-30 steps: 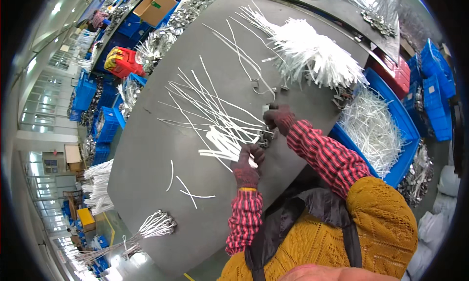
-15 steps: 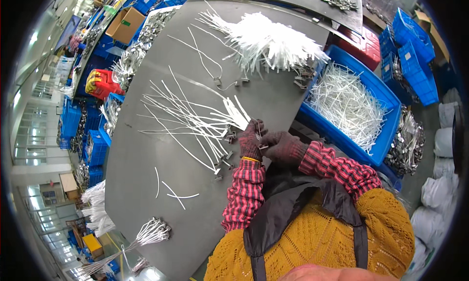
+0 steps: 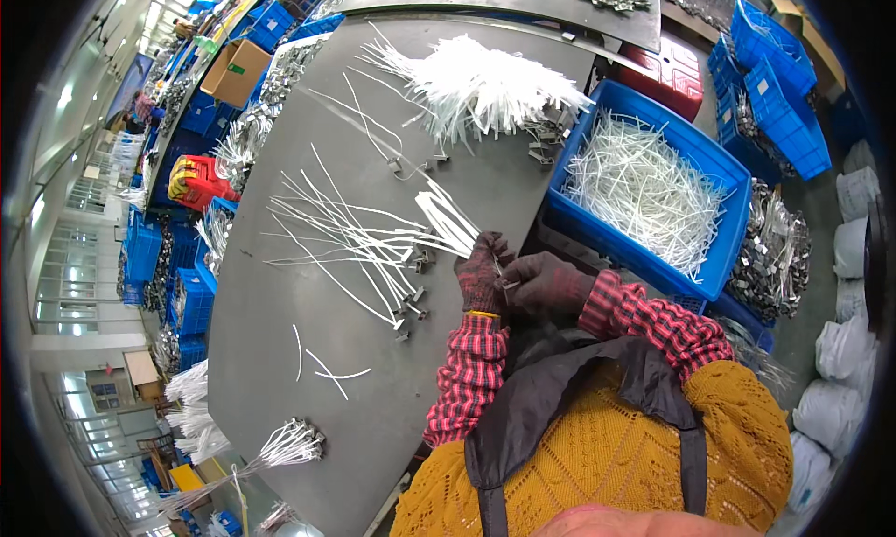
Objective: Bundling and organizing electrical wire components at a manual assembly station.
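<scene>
My left hand [image 3: 482,274], in a dark knit glove, is closed around a bundle of white sleeved wires [image 3: 445,222] that fans out away from me toward the upper left. Right against it, my right hand [image 3: 551,283], gloved alike, is closed with its fingertips at the lower end of the bundle. A small pale or metallic bit shows at those fingertips, too small to name. Beside my left hand, several loose white wires [image 3: 350,237] with small metal clips [image 3: 411,308] at their ends lie spread on the dark grey table [image 3: 280,350].
A big heap of white sleeves [image 3: 495,80] covers the table's far side. At the right stands a blue bin [image 3: 737,248] full of short white tubes. Two short white pieces cross [image 3: 338,376] at the left, near a tied wire bundle [image 3: 289,444]. Stacked blue crates [image 3: 779,117] stand farther right.
The whole view has shifted slightly, with the table and bin farther left. The bundle in my left hand points more steeply away from me. Both hands stay together.
</scene>
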Motion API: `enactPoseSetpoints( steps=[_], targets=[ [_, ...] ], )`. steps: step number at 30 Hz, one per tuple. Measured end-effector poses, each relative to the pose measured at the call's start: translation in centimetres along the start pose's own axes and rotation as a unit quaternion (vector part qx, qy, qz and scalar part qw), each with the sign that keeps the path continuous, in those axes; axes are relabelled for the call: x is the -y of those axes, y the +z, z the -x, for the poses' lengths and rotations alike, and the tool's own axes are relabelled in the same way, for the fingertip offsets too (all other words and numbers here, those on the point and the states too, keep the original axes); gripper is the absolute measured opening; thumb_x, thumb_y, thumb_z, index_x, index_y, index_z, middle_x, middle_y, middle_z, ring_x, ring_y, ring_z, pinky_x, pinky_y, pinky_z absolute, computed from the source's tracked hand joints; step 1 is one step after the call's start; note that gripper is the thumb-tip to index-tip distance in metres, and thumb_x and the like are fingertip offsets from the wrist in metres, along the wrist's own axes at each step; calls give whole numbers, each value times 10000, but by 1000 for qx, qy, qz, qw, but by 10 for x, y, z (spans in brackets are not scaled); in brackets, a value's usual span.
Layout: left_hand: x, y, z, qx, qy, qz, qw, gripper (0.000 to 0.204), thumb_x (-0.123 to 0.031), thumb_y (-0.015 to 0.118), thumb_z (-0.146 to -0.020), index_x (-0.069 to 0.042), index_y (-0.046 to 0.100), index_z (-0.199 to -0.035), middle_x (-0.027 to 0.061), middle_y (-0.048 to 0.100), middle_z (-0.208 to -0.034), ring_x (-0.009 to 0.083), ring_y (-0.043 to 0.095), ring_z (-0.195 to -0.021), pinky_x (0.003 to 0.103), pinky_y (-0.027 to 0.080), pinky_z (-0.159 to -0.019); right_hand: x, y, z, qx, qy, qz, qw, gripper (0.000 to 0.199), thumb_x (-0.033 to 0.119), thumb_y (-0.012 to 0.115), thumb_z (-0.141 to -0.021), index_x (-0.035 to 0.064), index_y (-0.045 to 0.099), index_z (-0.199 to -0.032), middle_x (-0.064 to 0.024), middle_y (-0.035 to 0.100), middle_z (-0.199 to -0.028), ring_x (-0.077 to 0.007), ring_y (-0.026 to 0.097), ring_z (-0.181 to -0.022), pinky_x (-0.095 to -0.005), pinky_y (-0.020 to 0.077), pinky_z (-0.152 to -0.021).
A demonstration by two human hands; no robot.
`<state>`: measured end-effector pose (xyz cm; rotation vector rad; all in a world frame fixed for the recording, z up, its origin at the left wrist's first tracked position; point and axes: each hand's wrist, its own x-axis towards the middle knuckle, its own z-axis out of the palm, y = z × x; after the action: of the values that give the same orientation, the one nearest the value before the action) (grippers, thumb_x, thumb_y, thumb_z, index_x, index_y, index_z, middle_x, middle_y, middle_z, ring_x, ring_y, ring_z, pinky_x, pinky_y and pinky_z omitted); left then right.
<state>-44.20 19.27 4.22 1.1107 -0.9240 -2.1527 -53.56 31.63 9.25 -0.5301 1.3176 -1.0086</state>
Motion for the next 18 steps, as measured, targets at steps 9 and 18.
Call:
enactPoseSetpoints(
  steps=[9,18],
  targets=[
    [-5,-55,-44,-9,69,219,973,283,-329,622,-983,-52,629,-1037,70,656,-897,282,667,-836,442,562,-779,-123,-105,126,-260,-69,143,953,240,128,688,-845,53,712,-1072,-71,700,-996,-148,652,-920,-295,524,-804],
    [-42,-57,-50,-76,133,256,955,321,-344,589,-996,-61,623,-1142,122,678,-1076,353,668,-991,515,556,-914,-268,-222,249,-421,104,35,901,345,39,641,-784,36,680,-1127,-57,661,-826,-129,540,-511,-298,451,-447]
  ],
)
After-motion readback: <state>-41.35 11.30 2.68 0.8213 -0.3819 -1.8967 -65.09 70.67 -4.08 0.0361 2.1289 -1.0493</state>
